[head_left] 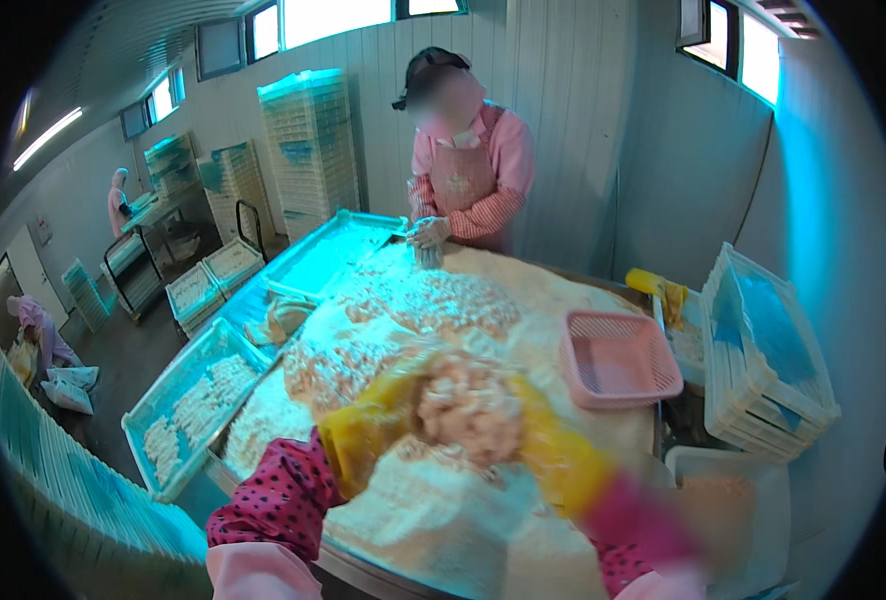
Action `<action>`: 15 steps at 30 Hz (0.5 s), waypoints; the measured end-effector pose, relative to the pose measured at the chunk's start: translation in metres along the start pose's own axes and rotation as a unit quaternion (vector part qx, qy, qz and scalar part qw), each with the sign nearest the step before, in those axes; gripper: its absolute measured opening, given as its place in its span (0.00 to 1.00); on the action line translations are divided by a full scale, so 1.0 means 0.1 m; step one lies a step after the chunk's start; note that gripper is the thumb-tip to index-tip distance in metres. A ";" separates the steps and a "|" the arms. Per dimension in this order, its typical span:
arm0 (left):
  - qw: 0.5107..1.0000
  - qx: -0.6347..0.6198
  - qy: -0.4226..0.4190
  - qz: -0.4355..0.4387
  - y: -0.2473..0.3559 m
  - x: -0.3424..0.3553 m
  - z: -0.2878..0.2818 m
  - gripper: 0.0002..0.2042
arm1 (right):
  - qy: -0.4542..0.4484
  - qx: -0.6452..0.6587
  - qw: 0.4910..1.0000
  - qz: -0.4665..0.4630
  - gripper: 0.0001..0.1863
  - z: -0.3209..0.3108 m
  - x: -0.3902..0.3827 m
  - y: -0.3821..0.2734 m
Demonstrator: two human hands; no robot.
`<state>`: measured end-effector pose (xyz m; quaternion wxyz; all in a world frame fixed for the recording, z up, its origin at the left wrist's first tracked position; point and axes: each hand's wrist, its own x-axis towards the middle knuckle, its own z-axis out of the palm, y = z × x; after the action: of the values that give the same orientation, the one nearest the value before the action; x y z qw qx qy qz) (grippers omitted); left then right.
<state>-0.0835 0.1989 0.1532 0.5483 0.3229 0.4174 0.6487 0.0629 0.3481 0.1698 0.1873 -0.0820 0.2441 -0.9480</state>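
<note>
My left hand (375,422) and my right hand (555,440), both in yellow gloves, press from either side around a clump of pale pink, flour-coated pieces (471,412) that look like raw meat. The clump is held between them over the powder-covered worktable (413,510). Fingertips are partly hidden by the pieces, and the right forearm is smeared by motion. Just beyond my left hand lies a heap of loose coated pieces (338,365). White powder (403,520) is mounded close in front of me.
Across the table a co-worker (473,180) handles pieces. A pink basket (621,360) sits at the right, near stacked white crates (763,350). Filled blue-lined trays (198,410) line the left. A pale bin (728,510) stands at the lower right.
</note>
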 end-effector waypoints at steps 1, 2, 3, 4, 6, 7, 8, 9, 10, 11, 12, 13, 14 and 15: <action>0.999 0.009 0.046 0.005 0.09 -0.21 -0.47 0.19 | -0.024 0.037 0.999 0.029 0.22 -0.29 0.48 0.14; 0.997 0.020 0.071 0.021 0.29 -0.33 -0.81 0.19 | 0.005 0.017 0.998 0.054 0.22 -0.49 0.84 0.16; 0.993 0.031 0.111 0.027 0.41 -0.53 -1.19 0.20 | 0.077 -0.028 0.994 0.078 0.22 -0.88 1.23 0.30; 0.990 0.043 0.121 0.053 0.51 -0.60 -1.51 0.20 | 0.129 -0.109 0.984 0.062 0.22 -1.05 1.34 0.28; 0.963 0.032 0.251 0.090 0.62 -0.74 -2.04 0.22 | 0.189 -0.270 0.944 0.015 0.21 -1.27 1.53 0.25; 0.941 0.059 0.306 0.128 0.57 -0.81 -2.31 0.23 | 0.205 -0.356 0.912 -0.022 0.20 -1.32 1.55 0.21; 0.912 0.124 0.347 0.182 0.55 -0.88 -2.54 0.26 | 0.222 -0.433 0.872 -0.056 0.19 -1.37 1.54 0.20; 0.865 0.204 0.390 0.242 0.49 -1.00 -2.80 0.28 | 0.239 -0.493 0.833 -0.077 0.18 -1.51 1.52 0.36; 0.873 -0.079 0.471 0.103 0.52 -0.91 -2.79 0.26 | 0.270 -0.557 0.780 -0.093 0.18 -1.66 1.36 0.45; 0.887 -0.064 0.438 0.133 0.51 -0.82 -2.59 0.24 | 0.302 -0.518 0.794 -0.096 0.14 -1.34 1.15 0.40; 0.897 -0.045 0.406 0.166 0.63 -0.80 -2.31 0.22 | 0.329 -0.477 0.808 -0.107 0.11 -0.97 0.97 0.34; 0.889 0.105 0.435 0.095 0.80 -1.00 -2.12 0.21 | 0.345 -0.557 0.752 -0.068 0.10 -0.88 0.94 0.31; 0.872 0.242 0.424 0.034 0.83 -0.96 -2.01 0.21 | 0.371 -0.645 0.668 -0.029 0.09 -0.83 0.75 0.24; 0.890 0.228 0.393 0.031 0.78 -0.97 -2.14 0.21 | 0.339 -0.697 0.631 -0.026 0.10 -0.85 0.63 0.29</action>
<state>-0.2874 0.0601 0.1316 0.2301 0.1704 0.7251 0.6263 -0.0067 0.3363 0.0858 -0.0463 0.1332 0.8761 -0.4611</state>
